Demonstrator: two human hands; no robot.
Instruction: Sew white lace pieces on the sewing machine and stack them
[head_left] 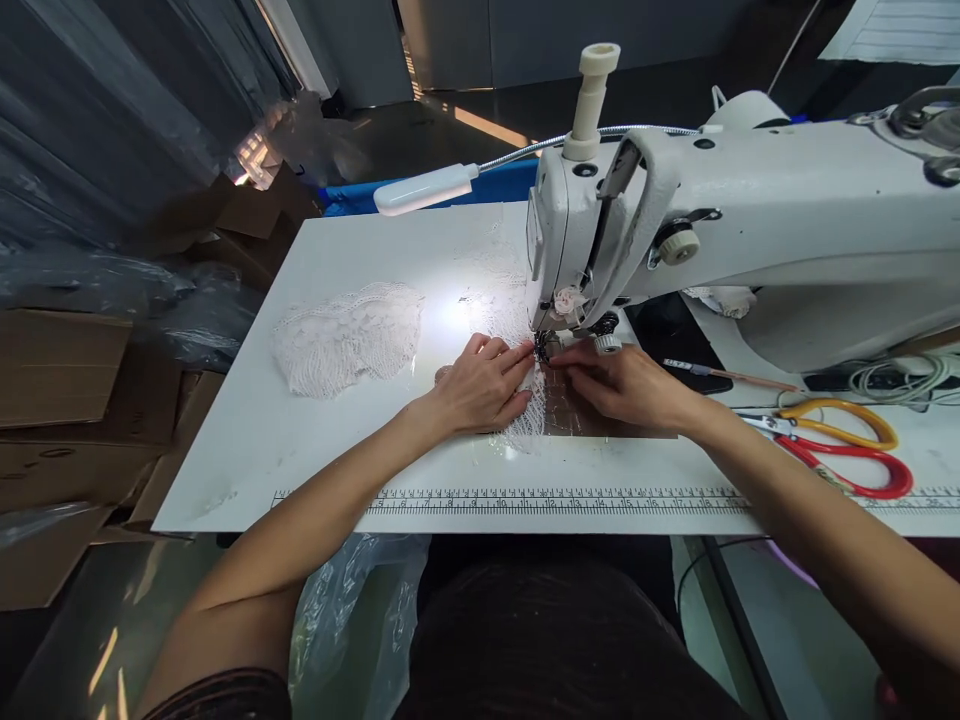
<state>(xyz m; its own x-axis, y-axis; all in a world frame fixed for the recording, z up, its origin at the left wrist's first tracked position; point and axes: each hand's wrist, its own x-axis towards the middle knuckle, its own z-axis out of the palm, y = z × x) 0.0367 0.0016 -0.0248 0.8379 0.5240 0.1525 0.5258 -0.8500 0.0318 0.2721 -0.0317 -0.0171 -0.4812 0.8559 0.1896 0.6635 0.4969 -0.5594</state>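
A white sewing machine [720, 210] reaches in from the right, its presser foot [541, 347] down near the lace. My left hand [487, 385] lies flat on a strip of white lace [534, 410], just left of the foot, fingers stretched toward it. On the other side, my right hand [619, 380] has thumb and index finger close together at the foot; what they pinch, if anything, is too small to make out. Another piece of white lace [349, 340] rests on the table to the left.
Orange-and-red-handled scissors [847, 450] and a thin pen-like tool [731, 375] lie right of my right hand. A ruler strip [517, 503] runs along the front edge of the white table [240, 440]. A lamp [426, 190] hangs overhead; cardboard boxes [67, 400] stand left.
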